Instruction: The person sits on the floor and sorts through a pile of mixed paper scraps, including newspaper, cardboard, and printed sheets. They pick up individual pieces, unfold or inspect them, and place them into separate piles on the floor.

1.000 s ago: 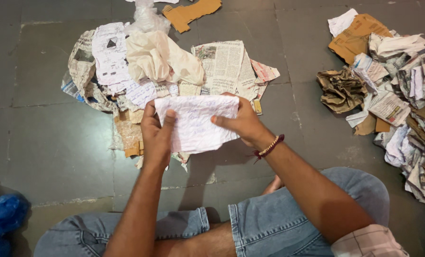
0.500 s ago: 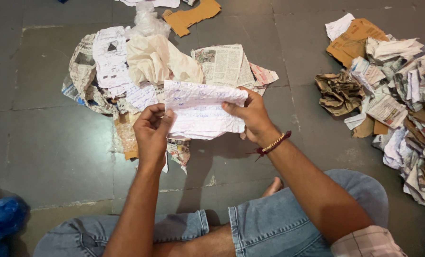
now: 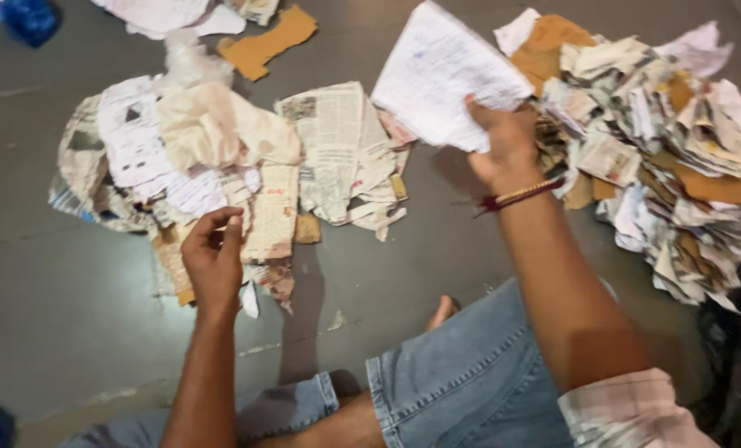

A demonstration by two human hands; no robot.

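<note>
My right hand (image 3: 507,145) grips a bundle of white written sheets (image 3: 445,79) by its lower corner and holds it up above the floor, close to the big heap of crumpled paper (image 3: 677,149) on the right. My left hand (image 3: 213,261) hangs loosely curled over the flattened pile of newspaper and sheets (image 3: 179,158) in front of me, its fingertips next to a newspaper sheet; it holds nothing.
A spread newspaper page (image 3: 341,149) lies between the two piles. Brown cardboard scrap (image 3: 267,41) sits farther back. Blue plastic (image 3: 26,17) shows at the top left corner. My knees in blue denim (image 3: 461,382) are at the bottom, on a grey tiled floor (image 3: 55,315).
My left hand let go of the white sheets and dropped toward the left pile. My right hand carried the sheets up and to the right, toward the crumpled heap.
</note>
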